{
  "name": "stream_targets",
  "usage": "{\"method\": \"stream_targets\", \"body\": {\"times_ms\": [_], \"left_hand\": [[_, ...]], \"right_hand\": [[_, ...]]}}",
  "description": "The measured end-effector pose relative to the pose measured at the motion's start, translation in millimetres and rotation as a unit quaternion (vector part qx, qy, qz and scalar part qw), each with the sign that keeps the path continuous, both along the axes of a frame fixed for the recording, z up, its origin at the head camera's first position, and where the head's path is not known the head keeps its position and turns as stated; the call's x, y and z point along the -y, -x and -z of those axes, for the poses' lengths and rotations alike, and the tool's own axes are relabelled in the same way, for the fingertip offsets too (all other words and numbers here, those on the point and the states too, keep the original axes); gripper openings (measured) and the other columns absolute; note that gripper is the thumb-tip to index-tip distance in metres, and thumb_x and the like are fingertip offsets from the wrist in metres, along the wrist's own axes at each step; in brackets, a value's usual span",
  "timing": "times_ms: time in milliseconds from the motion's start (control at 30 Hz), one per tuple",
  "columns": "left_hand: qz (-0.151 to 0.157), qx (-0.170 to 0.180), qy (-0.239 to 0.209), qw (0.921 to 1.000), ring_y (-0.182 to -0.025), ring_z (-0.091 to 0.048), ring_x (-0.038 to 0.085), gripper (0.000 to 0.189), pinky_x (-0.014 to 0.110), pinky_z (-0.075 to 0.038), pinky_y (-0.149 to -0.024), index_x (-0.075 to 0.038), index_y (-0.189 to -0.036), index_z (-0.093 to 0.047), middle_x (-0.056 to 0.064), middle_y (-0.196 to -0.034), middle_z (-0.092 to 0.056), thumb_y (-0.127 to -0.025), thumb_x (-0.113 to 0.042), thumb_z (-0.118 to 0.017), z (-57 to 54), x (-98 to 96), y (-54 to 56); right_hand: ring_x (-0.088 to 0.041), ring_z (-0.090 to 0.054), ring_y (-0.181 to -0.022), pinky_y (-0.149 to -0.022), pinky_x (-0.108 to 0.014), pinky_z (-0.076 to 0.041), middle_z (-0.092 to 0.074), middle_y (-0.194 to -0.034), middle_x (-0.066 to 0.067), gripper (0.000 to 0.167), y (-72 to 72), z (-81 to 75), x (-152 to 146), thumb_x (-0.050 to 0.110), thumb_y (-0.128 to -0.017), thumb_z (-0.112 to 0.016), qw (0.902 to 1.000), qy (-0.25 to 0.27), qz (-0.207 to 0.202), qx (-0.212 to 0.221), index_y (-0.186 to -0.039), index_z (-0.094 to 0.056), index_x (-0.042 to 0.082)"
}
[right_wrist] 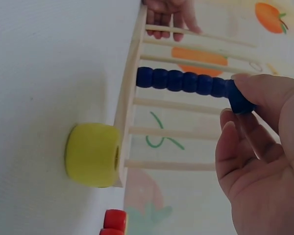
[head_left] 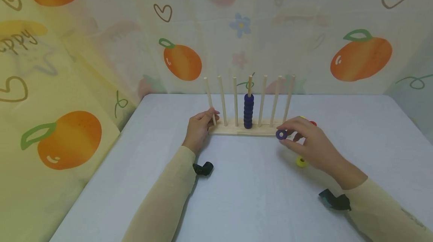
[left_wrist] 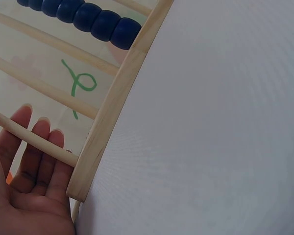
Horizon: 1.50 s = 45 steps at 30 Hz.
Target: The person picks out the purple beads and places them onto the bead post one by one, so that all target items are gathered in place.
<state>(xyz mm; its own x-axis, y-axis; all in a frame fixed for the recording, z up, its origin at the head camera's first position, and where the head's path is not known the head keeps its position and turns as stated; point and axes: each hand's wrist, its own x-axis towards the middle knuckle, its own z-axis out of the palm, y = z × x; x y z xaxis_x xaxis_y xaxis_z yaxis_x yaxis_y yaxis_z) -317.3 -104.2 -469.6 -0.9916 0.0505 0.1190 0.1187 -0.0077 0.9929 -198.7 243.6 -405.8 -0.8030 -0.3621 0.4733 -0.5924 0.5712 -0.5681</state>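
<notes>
A wooden rack (head_left: pixel 226 132) with a row of upright pegs stands on the table. My left hand (head_left: pixel 197 128) holds it at the leftmost peg (head_left: pixel 209 98), thumb on the near side and fingers behind in the left wrist view. Dark blue beads (head_left: pixel 248 112) are stacked on the middle peg, whose top sticks out above them; the other pegs are bare. To the right, my right hand (head_left: pixel 312 142) pinches a single blue bead (right_wrist: pixel 241 102) between thumb and fingertips, in front of the rack's right end. Its hole faces the head camera.
A yellow bead (head_left: pixel 299 164) lies on the white tabletop (head_left: pixel 243 189) below my right hand. Red beads (right_wrist: pixel 115 220) lie farther right, partly hidden by that hand in the head view. Behind the table hangs a fruit-patterned cloth (head_left: pixel 216 27).
</notes>
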Motion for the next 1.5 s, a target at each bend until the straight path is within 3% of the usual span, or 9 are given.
{"method": "stream_targets", "body": {"times_ms": [367, 800, 1000, 1233, 1500], "left_hand": [[-0.005, -0.001, 0.0, 1.0, -0.113, -0.07, 0.028, 0.053, 0.037, -0.055, -0.102, 0.011, -0.124, -0.075, 0.019, -0.113, -0.074, -0.111, -0.04, -0.068, -0.7, 1.0, -1.9], [-0.007, 0.006, 0.009, 0.9999, -0.112, -0.071, 0.027, 0.059, 0.035, -0.055, -0.099, 0.009, -0.125, -0.075, 0.015, -0.111, -0.075, -0.108, -0.047, -0.069, -0.2, 3.2, -2.0], [-0.01, 0.006, 0.01, 0.9999, -0.111, -0.071, 0.028, 0.05, 0.036, -0.054, -0.099, 0.009, -0.124, -0.076, 0.014, -0.108, -0.075, -0.111, -0.039, -0.068, 1.0, 2.7, -0.3], [-0.003, 0.002, -0.001, 1.0, -0.11, -0.071, 0.027, 0.053, 0.035, -0.055, -0.099, 0.01, -0.124, -0.075, 0.014, -0.107, -0.075, -0.11, -0.041, -0.069, 1.9, 1.4, 0.8], [-0.003, 0.003, -0.001, 1.0, -0.111, -0.071, 0.026, 0.051, 0.037, -0.054, -0.101, 0.009, -0.123, -0.076, 0.014, -0.107, -0.075, -0.11, -0.04, -0.069, 1.7, 0.8, 1.4]], "right_hand": [[-0.015, -0.065, -0.091, -0.078, -0.015, -0.055, -0.071, -0.119, -0.001, 0.047, -5.2, -16.4, 3.4, -0.011, -0.085, -0.089, 0.9986, 0.002, 0.004, -0.053, -0.125, -0.076, 0.009], [-0.016, -0.066, -0.096, -0.078, -0.014, -0.054, -0.07, -0.116, -0.005, 0.045, 7.1, -47.3, 19.1, -0.015, -0.085, -0.087, 0.9934, 0.014, -0.029, -0.11, -0.124, -0.074, 0.003], [-0.021, -0.068, -0.096, -0.08, -0.015, -0.054, -0.07, -0.121, -0.01, 0.044, 17.2, -61.8, 29.7, -0.016, -0.085, -0.086, 0.989, 0.027, -0.046, -0.138, -0.124, -0.073, -0.001], [-0.018, -0.067, -0.098, -0.079, -0.016, -0.055, -0.07, -0.122, -0.01, 0.042, 29.7, -75.9, 38.0, -0.016, -0.087, -0.085, 0.9877, 0.039, -0.055, -0.141, -0.125, -0.073, -0.003], [-0.021, -0.065, -0.101, -0.082, -0.015, -0.052, -0.069, -0.12, -0.01, 0.036, 42.6, -90.3, 46.7, -0.01, -0.094, -0.082, 0.9926, 0.036, -0.027, -0.113, -0.127, -0.073, -0.002]]}}
